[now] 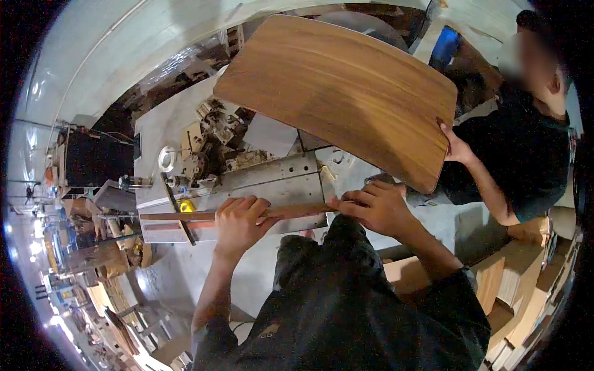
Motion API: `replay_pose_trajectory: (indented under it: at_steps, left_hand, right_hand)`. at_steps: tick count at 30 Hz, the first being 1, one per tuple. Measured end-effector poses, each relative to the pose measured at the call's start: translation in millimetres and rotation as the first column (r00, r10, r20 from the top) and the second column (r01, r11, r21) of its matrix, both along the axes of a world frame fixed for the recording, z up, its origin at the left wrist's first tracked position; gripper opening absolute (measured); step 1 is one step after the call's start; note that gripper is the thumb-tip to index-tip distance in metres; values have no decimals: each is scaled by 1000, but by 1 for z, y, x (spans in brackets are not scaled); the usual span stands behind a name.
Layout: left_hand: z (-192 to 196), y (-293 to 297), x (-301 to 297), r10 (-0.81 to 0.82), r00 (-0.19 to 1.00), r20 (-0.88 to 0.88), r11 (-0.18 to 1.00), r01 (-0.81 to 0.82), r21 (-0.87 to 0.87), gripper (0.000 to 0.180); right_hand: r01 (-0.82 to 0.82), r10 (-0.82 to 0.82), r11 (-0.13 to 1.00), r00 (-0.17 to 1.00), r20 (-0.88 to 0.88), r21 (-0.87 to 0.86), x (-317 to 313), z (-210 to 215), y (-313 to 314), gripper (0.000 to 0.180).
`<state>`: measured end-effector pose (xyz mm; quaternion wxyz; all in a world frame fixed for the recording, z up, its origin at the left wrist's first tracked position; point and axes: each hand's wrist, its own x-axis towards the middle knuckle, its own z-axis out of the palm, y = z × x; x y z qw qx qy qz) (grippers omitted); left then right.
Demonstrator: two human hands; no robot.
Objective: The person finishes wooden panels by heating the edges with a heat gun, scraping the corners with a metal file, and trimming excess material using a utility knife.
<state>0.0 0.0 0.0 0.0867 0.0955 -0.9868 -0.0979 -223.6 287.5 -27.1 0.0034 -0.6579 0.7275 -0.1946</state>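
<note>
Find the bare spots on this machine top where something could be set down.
Free: pale flat top left of the mechanism cluster; grey surface right of the right hand. Crowded: metal plate with left hand, thin wooden strip, brown rounded wooden panel overhead.

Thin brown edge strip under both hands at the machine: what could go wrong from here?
1. Both the left hand and right hand press the thin brown edge strip close to the grey metal machine; fingers could get caught.
2. The co-worker's hand grips only one edge of the large rounded wooden panel, which is tilted above the machine; it might slip or swing onto the hands.
</note>
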Motion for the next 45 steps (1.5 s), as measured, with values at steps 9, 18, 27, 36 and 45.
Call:
replay_pose_trajectory:
  at_steps: [9,18,27,36,45]
  left_hand:
    - [1,5,6,31,998,-48,999,-33,-42,34]
    - [-2,-5,20,81,972,-222,996,-84,-1,42]
    - [-4,-77,89,102,897,-431,959,-203,-195,61]
    - [6,-68,69,-52,860,-507,944,-124,-307,61]
    - [154,-7,81,20,830,-558,863,-296,-409,71]
  right_hand:
    - [-234,253,958,962,-103,168,2,28,-30,64]
    - [-148,154,988,978,-139,54,6,25,-8,63]
    - [348,-327,937,896,300,-19,21,-34,55,71]
    - [503,-584,811,710,393,298,79,-173,139,82]
    - [129,-343,927,668,660,351,84,-190,114,86]
